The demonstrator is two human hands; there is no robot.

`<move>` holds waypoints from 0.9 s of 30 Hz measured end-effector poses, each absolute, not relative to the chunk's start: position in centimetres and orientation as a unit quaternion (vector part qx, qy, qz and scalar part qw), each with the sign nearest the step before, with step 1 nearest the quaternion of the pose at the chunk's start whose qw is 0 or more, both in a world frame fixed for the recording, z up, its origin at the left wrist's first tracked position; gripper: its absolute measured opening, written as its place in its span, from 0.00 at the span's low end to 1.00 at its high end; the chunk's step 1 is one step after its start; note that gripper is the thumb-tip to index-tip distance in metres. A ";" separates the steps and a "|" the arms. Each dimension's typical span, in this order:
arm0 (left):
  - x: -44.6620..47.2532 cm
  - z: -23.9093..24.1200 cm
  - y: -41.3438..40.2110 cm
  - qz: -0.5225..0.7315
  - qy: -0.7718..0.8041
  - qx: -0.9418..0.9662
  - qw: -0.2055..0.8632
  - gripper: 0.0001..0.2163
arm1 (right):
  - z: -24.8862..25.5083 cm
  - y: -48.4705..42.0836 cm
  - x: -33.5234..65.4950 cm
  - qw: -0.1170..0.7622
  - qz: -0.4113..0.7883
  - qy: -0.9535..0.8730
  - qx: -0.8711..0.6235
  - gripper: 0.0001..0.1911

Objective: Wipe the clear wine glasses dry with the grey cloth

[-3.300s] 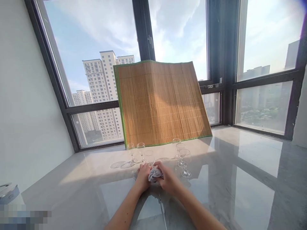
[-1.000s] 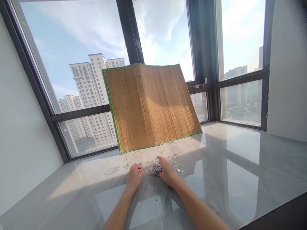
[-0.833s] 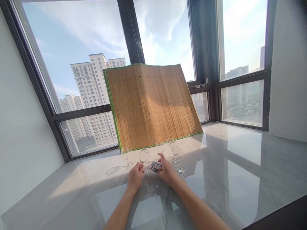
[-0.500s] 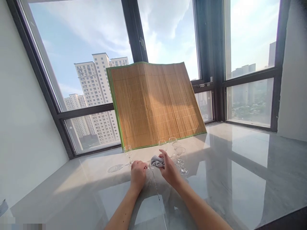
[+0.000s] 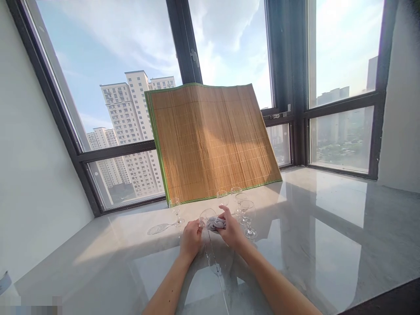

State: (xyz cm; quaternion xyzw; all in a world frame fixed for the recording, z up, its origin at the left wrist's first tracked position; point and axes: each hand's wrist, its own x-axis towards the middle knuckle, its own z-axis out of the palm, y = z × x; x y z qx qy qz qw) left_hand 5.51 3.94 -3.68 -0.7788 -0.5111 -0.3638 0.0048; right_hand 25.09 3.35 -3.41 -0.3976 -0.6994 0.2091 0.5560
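Note:
My left hand [image 5: 192, 238] is closed on a small clear stemmed glass [image 5: 206, 215], held just above the stone sill. The glass's rim faces up and toward the right; its lower part is hidden by my fingers. Bunched in my right hand [image 5: 231, 230] is a grey cloth [image 5: 216, 224], which appears to touch the glass. My right index finger sticks out above the cloth. To the left a stemmed glass [image 5: 175, 209] stands upright, casting a long shadow. Several more stand by my right hand, the nearest glass [image 5: 249, 218] being just beyond my wrist.
A bamboo mat [image 5: 213, 140] with green edging leans against the window behind the glasses. The glossy grey sill [image 5: 331, 227] reflects the windows. Dark window frames [image 5: 288, 65] rise behind, and part of a white object [image 5: 7, 288] shows at the lower left.
The glass in my left hand has come up into clearer view, its bowl now showing above the cloth. The cloth has shifted slightly lower and looks flatter. The standing glasses stay in place.

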 end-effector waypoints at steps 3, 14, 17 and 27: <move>5.6 -3.7 3.9 -0.329 -0.548 -0.769 -0.003 0.19 | -3.1 2.7 24.4 0.575 0.244 -0.699 -0.348 0.36; 6.1 -2.8 2.8 -0.305 -0.537 -0.778 0.113 0.13 | -1.7 1.7 24.9 0.597 0.128 -0.691 -0.388 0.34; 5.9 -2.9 3.0 -0.338 -0.536 -0.769 0.088 0.13 | -2.0 2.0 25.3 0.579 0.099 -0.687 -0.429 0.34; 5.3 -3.1 3.8 -0.278 -0.547 -0.784 0.092 0.12 | -2.8 3.1 26.4 0.534 0.021 -0.659 -0.529 0.36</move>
